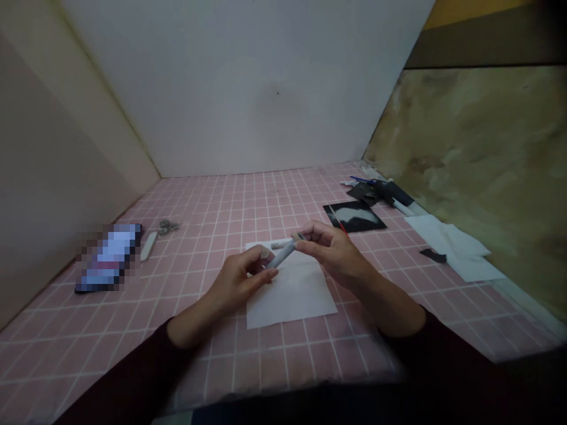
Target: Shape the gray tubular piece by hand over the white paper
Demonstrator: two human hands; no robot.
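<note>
A slim grey tube-like piece point(282, 255) is held slantwise between my two hands, over a white sheet of paper point(290, 301). My left hand point(248, 271) pinches its lower left end between thumb and fingers. The fingers of my right hand point(325, 243) close around its upper right end, where a small round opening shows. Behind the held piece, a short greyish stick point(279, 245) lies near the paper's top edge.
Left on the pink checked cloth point(212, 212): a phone point(108, 260), a white strip point(149, 246), a small grey coiled item point(165, 226). Right: a black sheet with a pale shape point(354, 216), a red thin stick point(340, 223), dark scraps point(363, 192), white papers point(456, 248).
</note>
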